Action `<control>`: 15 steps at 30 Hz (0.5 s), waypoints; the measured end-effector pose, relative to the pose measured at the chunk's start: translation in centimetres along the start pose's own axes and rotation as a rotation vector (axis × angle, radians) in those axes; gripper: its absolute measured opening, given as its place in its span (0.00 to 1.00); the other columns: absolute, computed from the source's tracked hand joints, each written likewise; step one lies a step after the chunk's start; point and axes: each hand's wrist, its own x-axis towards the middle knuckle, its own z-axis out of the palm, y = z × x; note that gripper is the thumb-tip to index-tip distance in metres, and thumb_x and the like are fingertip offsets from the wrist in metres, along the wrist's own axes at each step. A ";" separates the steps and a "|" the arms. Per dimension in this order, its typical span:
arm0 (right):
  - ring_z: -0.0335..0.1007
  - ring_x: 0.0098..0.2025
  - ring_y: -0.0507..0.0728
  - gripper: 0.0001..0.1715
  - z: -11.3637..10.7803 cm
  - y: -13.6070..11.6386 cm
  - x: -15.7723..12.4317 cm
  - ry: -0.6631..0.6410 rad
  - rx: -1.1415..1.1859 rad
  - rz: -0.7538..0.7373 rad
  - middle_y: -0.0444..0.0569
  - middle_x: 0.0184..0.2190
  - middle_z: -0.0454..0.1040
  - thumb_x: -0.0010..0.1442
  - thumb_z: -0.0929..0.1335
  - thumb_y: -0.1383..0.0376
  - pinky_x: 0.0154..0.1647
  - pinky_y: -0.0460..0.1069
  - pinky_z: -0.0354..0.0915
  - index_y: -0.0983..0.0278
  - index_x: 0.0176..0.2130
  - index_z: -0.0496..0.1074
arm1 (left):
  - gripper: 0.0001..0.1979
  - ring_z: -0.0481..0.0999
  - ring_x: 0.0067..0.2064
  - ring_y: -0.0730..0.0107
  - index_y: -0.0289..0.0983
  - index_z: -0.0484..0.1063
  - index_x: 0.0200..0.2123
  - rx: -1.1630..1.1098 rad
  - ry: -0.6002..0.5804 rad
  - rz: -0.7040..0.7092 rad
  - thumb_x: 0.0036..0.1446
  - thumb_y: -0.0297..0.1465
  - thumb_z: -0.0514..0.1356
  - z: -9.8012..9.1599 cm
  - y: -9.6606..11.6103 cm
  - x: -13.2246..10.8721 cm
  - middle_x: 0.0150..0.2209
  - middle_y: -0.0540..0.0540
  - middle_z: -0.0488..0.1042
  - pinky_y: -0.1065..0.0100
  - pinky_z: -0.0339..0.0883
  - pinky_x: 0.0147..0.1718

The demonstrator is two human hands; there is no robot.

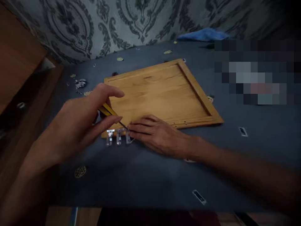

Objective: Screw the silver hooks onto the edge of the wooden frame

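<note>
Panel (pixel 155 94) apparently lies partly beneath both hands (pixel 161 138).

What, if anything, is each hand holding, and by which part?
The left hand holds a screwdriver by its yellow handle. The right hand lies over the wooden panel, fingertips by metal fittings; any grip there cannot be told.

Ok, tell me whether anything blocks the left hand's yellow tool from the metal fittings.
Nothing visible does: the tip of the yellow tool in the left hand is right at the metal fittings. The right hand lies close beside it.
</note>
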 end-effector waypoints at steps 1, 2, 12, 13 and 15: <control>0.72 0.58 0.62 0.20 0.0 -0.1 0.0 -0.001 0.000 0.002 0.56 0.55 0.78 0.73 0.59 0.70 0.57 0.59 0.67 0.70 0.56 0.74 | 0.20 0.77 0.26 0.73 0.36 0.66 0.55 -0.007 -0.004 0.018 0.72 0.44 0.48 -0.1 -0.1 0.0 0.36 0.50 0.76 0.71 0.69 0.22; 0.72 0.58 0.62 0.20 0.0 -0.1 0.0 -0.001 0.001 0.003 0.55 0.54 0.79 0.73 0.59 0.70 0.57 0.59 0.67 0.70 0.56 0.74 | 0.20 0.77 0.27 0.73 0.37 0.66 0.55 -0.015 -0.008 0.031 0.72 0.44 0.48 -0.1 -0.2 -0.1 0.38 0.50 0.76 0.71 0.70 0.23; 0.72 0.58 0.60 0.19 0.2 -0.1 -0.2 -0.033 0.005 0.015 0.55 0.56 0.78 0.72 0.61 0.69 0.59 0.59 0.65 0.67 0.57 0.74 | 0.20 0.80 0.37 0.65 0.48 0.64 0.60 -0.088 -0.031 -0.146 0.68 0.45 0.52 -0.9 -0.5 -0.7 0.43 0.51 0.75 0.63 0.77 0.30; 0.72 0.58 0.60 0.19 0.2 0.0 -0.2 -0.033 0.008 0.014 0.55 0.56 0.78 0.72 0.61 0.69 0.59 0.59 0.65 0.68 0.57 0.74 | 0.20 0.80 0.38 0.64 0.50 0.63 0.60 -0.093 -0.033 -0.178 0.68 0.45 0.52 -1.0 -0.4 -0.8 0.44 0.51 0.75 0.61 0.78 0.33; 0.72 0.58 0.61 0.19 0.2 0.0 -0.2 -0.031 0.012 0.011 0.56 0.56 0.78 0.72 0.62 0.69 0.59 0.59 0.66 0.69 0.57 0.74 | 0.20 0.80 0.39 0.62 0.51 0.63 0.60 -0.094 -0.041 -0.208 0.67 0.45 0.52 -1.3 -0.2 -0.9 0.44 0.51 0.75 0.58 0.79 0.35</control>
